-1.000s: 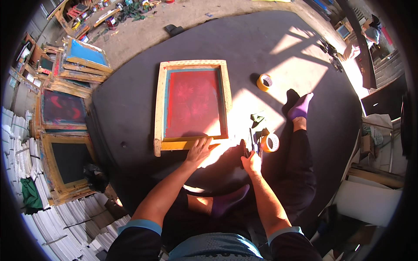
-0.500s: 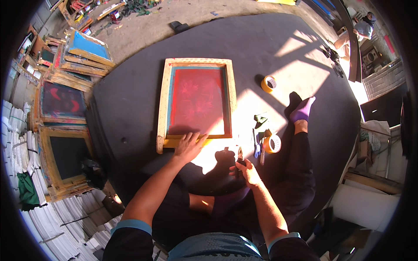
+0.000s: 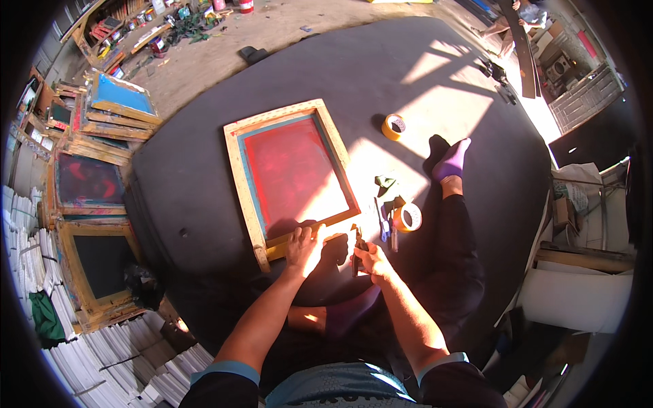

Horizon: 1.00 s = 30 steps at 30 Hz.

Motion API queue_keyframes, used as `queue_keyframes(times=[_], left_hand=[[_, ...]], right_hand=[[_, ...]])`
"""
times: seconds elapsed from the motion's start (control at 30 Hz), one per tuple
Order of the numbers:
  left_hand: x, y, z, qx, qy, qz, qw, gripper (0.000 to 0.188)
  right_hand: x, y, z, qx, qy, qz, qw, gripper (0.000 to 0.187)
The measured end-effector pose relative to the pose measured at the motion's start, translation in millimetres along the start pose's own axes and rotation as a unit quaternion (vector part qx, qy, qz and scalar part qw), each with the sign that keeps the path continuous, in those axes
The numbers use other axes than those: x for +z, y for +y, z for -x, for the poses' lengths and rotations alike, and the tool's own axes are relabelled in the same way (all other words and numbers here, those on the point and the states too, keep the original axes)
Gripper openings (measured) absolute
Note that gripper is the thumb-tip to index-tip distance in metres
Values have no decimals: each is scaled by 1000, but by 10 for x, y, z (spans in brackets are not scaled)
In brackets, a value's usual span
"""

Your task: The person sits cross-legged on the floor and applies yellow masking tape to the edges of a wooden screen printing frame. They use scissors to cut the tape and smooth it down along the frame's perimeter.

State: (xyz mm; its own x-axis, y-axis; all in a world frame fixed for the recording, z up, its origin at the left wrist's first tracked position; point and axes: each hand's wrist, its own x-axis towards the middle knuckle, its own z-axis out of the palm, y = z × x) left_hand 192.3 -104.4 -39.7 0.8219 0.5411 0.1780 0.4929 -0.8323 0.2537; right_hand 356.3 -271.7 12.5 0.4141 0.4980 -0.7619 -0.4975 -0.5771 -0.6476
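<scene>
In front of me lies a wooden screen-printing frame [image 3: 239, 197] with red mesh and a blue-green border, turned slightly on the dark surface. My left hand [image 3: 304, 253] grips its near rail, with the fingers bent over the wood. Dark-handled pliers [image 3: 358, 239] are in my right hand [image 3: 372, 261], their jaws pointing away from me close to the frame's near right corner. Bright sunlight and shadow hide whether the jaws touch the wood. Just right of that corner are a blue-handled tool [image 3: 384, 223], a slim clear-handled tool [image 3: 394, 239] and a yellow tape roll [image 3: 408, 217].
Another yellow tape roll [image 3: 393, 127] and a crumpled green scrap [image 3: 386, 181] lie on the dark surface [image 3: 183, 183]. My stretched-out leg [image 3: 445, 238] borders the right side. More frames [image 3: 122, 95] and paper stacks [image 3: 102, 367] stand at left. A person [image 3: 527, 17] is far right.
The frame has turned counterclockwise, and its near right corner has come close to the pliers. My left hand has stayed on the near rail. The whole view has shifted a little.
</scene>
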Motion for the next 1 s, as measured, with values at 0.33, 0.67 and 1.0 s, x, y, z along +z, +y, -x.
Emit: queue_keyframes(times=[0.33,0.67,1.0], left_hand=[[-32,39,4,-15,-19,13,1000,53],[-1,34,18,-32,-26,-5,999,52],[38,29,17,-29,-21,-18,999,55]], right_hand=[[-160,-12,-165,6,-12,57,998,17],[-111,-332,-138,82,31,89,992,17],[28,-202,-252,93,79,60,991,15]])
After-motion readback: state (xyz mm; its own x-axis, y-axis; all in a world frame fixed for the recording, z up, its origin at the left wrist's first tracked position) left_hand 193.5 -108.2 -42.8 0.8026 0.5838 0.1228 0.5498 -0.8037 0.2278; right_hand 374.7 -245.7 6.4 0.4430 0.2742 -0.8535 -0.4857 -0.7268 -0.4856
